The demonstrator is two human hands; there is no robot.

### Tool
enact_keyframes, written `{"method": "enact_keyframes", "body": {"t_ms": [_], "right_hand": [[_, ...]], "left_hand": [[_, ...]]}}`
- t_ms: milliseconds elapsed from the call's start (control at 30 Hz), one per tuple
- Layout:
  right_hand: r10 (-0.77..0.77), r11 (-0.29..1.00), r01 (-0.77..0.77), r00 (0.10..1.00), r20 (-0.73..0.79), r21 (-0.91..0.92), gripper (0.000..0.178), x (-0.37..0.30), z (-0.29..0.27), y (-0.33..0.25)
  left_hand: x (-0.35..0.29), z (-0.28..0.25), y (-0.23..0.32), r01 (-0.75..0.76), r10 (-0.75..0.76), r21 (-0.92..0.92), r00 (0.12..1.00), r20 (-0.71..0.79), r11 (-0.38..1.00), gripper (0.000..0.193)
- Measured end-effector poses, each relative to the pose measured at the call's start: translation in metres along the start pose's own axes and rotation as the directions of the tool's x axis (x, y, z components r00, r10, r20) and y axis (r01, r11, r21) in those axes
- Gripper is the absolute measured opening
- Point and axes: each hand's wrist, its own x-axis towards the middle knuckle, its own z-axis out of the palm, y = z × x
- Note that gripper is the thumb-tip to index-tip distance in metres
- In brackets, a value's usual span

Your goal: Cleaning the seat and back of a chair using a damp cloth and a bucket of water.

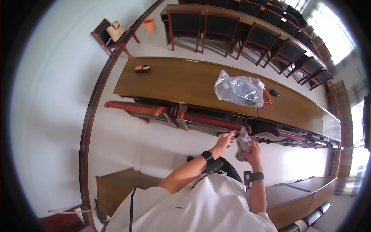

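Note:
My right hand [254, 155] is closed round a crumpled grey bundle [243, 142], soft cloth or thin plastic; I cannot tell which. The bundle hangs in front of the chair backs, short of the table. Just to its left is my left hand [222, 144], fingers loosely bent and apart, with nothing seen in it. Beyond both hands, a large clear plastic bag [237, 89] lies on the long brown table [174, 79]. Dark items show inside the bag, and a red cord [270, 101] loops at its right end beside a black computer mouse [274, 92].
Red-armed chairs [212, 121] stand between me and the table. A small black box with orange and yellow parts [142, 69] sits at the table's left. Farther back are an orange bin [149, 24], a tan bag [115, 31] on a chair, and more chairs. Behind me stand low brown desks [125, 183].

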Motion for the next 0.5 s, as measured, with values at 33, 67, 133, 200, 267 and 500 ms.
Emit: {"method": "enact_keyframes", "body": {"t_ms": [33, 67, 133, 200, 267, 500], "right_hand": [[0.123, 0.992, -0.122, 0.991, -0.044, 0.015, 0.046, -0.010, -0.001, 0.022], [0.267, 0.964, -0.265, 0.959, -0.096, 0.037, 0.042, -0.028, 0.004, 0.062], [0.360, 0.924, -0.368, 0.929, -0.085, -0.110, 0.044, -0.067, 0.013, 0.127], [0.539, 0.822, -0.496, 0.836, 0.101, -0.279, 0.045, -0.115, 0.028, 0.182], [0.519, 0.844, -0.469, 0.838, 0.170, -0.262, 0.040, -0.187, 0.047, 0.252], [0.703, 0.653, -0.758, 0.601, 0.381, -0.009, 0.035, -0.390, 0.088, 0.441]], "left_hand": [[0.018, -0.026, -0.020, 0.023, -0.024, -0.024, 0.999, -0.040, 0.999, 0.050], [0.015, -0.028, -0.018, 0.084, -0.095, -0.081, 0.985, -0.143, 0.993, 0.062], [0.031, -0.069, -0.024, 0.206, -0.255, -0.385, 0.964, -0.081, 0.900, 0.094], [0.042, -0.084, -0.010, 0.156, -0.282, -0.535, 0.946, -0.161, 0.830, 0.112], [0.048, -0.083, 0.008, 0.067, -0.205, -0.501, 0.952, -0.226, 0.863, 0.111], [0.087, -0.054, 0.028, -0.198, -0.248, -0.628, 0.799, -0.548, 0.752, 0.110]]}}
